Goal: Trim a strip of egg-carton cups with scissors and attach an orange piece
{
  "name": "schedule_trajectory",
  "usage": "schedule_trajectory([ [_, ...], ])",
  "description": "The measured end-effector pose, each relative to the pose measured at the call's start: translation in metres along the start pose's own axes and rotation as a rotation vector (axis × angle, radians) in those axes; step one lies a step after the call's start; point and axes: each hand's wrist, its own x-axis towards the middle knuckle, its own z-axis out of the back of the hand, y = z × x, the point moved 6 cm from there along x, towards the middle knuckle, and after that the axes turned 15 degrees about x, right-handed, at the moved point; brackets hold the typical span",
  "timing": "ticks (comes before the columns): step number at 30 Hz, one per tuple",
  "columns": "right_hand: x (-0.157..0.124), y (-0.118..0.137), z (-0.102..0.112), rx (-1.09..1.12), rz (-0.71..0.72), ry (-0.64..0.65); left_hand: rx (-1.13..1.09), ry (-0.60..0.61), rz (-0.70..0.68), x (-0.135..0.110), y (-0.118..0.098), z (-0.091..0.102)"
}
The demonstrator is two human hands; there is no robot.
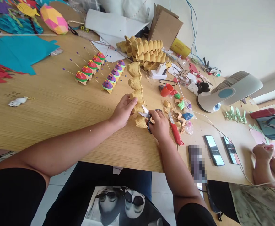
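A long yellow egg-carton strip (136, 84) lies on the wooden table (57, 110), running away from me. My left hand (123, 110) is closed on its near part, thumb and fingers pinching the cardboard. My right hand (158, 125) grips black-handled scissors (147, 115), whose blades are parted at the strip beside my left fingertips. A cut piece of the strip (141, 122) sits just under the blades.
Painted egg-carton caterpillars (97, 70) with pins stand beyond. A stack of egg cartons (143, 50), a red-handled knife (176, 131), an orange cup (167, 90), a desk fan (227, 92) and two phones (222, 150) lie to the right. Another person's hands (266, 157) rest at far right.
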Motion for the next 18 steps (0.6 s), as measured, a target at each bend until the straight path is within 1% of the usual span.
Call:
schedule_trajectory([
  [3, -0.001, -0.001, 0.001, -0.069, -0.038, -0.019, 0.022, -0.023, 0.001, -0.001, -0.001, 0.001],
  [6, -0.003, -0.006, 0.001, -0.069, -0.118, -0.025, 0.022, -0.023, 0.003, -0.001, -0.002, 0.001],
  [9, -0.005, -0.016, 0.002, 0.053, -0.216, -0.057, 0.031, 0.019, -0.01, 0.0, -0.002, -0.001],
  [13, -0.008, -0.031, 0.012, 0.275, -0.363, -0.193, 0.081, 0.091, -0.042, 0.0, -0.002, -0.004],
  [15, -0.008, -0.035, 0.017, 0.339, -0.403, -0.25, 0.11, 0.125, -0.059, -0.002, -0.002, -0.005],
  [18, -0.007, -0.034, 0.021, 0.412, -0.421, -0.276, 0.179, 0.169, -0.084, -0.005, -0.001, -0.006],
])
